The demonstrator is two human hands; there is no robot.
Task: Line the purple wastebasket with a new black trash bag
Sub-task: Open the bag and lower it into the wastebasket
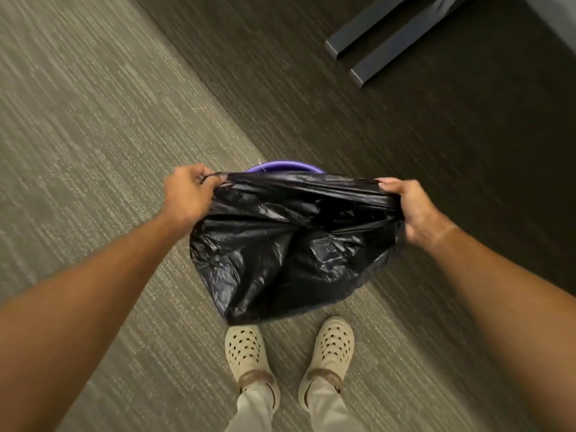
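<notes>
A glossy black trash bag (290,247) is stretched wide between both hands over the floor. My left hand (187,194) grips the bag's top edge on the left, fingers closed around the plastic. My right hand (411,207) grips the opposite side of the top edge. Behind and under the bag, only a curved strip of the purple wastebasket (282,166) rim shows; the rest of it is hidden by the bag.
Carpet in two tones covers the floor, lighter on the left, darker on the right. Two dark metal furniture legs (389,39) lie at the upper right. My feet in cream clogs (290,350) stand just below the bag.
</notes>
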